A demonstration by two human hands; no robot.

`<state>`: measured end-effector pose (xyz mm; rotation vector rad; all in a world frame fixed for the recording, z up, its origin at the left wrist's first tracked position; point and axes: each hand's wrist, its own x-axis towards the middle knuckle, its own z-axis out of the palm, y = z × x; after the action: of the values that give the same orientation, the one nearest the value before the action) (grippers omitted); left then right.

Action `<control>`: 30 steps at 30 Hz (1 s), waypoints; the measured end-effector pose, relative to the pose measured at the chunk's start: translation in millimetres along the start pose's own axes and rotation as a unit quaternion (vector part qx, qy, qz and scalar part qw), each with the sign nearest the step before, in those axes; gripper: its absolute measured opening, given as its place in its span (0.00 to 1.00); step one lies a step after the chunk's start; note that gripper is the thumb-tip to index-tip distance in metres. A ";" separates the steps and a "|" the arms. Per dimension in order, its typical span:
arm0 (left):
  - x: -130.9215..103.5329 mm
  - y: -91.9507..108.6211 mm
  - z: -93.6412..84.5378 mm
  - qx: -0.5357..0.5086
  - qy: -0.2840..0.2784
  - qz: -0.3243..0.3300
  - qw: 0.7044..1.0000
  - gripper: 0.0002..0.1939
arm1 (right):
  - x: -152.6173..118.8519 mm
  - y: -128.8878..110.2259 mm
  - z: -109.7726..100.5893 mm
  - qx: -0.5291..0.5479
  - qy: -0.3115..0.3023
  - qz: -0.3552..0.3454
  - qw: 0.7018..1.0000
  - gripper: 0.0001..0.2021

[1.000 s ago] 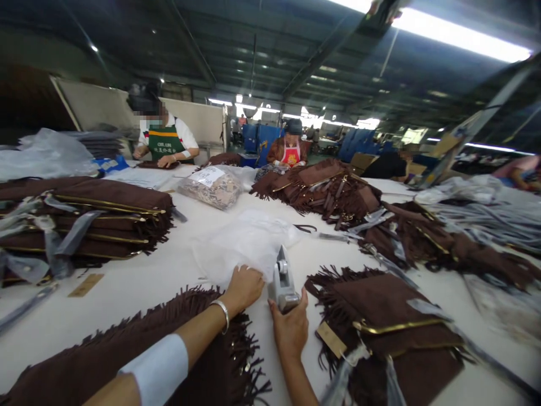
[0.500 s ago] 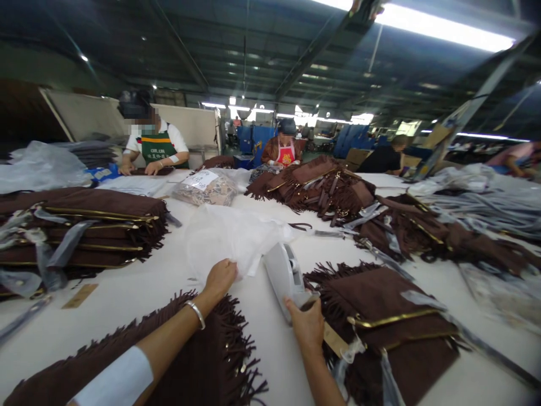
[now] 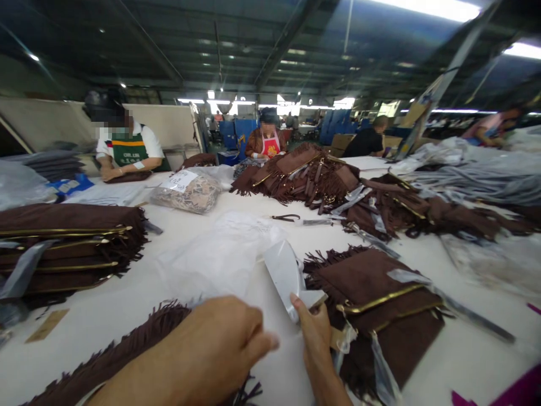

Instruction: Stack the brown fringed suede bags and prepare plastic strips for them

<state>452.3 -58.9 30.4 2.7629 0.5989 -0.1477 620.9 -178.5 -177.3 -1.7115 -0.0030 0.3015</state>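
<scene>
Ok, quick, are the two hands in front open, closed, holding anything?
Left hand: curled; cannot tell if it holds anything.
Right hand: closed on grey tape dispenser.

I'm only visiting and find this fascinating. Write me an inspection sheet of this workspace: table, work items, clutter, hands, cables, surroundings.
Surface: white table, largely covered with goods.
Work items: grey tape dispenser, tilted; crumpled translucent plastic beside it; fringed brown bag on the right.
Clutter: stacked brown bags at left; brown heap farther back; loose tag; labelled clear packet.
Right hand: grips the dispenser's near end.
Left hand: raised close to the camera, fingers curled; whether it holds anything is unclear.
Cables: nothing seen on the table.
Surroundings: a person in a green apron, another in a red apron; bright ceiling lights.
</scene>
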 end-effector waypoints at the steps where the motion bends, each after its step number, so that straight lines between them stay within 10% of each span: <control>1: 17.0 3.9 -4.7 -0.002 0.021 0.020 1.000 0.20 | -1.6 -0.9 0.8 -0.006 0.004 -0.003 1.000 0.30; 4: 83.6 -10.9 7.6 0.076 0.127 0.008 0.989 0.17 | -4.9 -2.5 1.2 -0.034 0.010 -0.010 0.999 0.29; 9: 152.0 -70.5 74.7 0.122 0.085 -0.014 0.989 0.31 | -6.7 -6.6 -11.0 0.031 -0.007 0.025 0.999 0.30; 20: 130.2 -75.2 132.6 0.076 0.028 0.005 0.997 0.31 | 5.3 -33.9 -5.5 0.119 -0.046 0.004 0.992 0.30; 30: 139.9 -19.3 138.4 0.016 0.039 0.020 0.999 0.20 | 15.5 -29.0 5.6 -0.187 0.016 -0.101 0.977 0.28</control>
<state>566.4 -32.3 -129.0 2.8205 0.5656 -0.0420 639.6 -165.6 -152.9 -2.0714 -0.2220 0.1249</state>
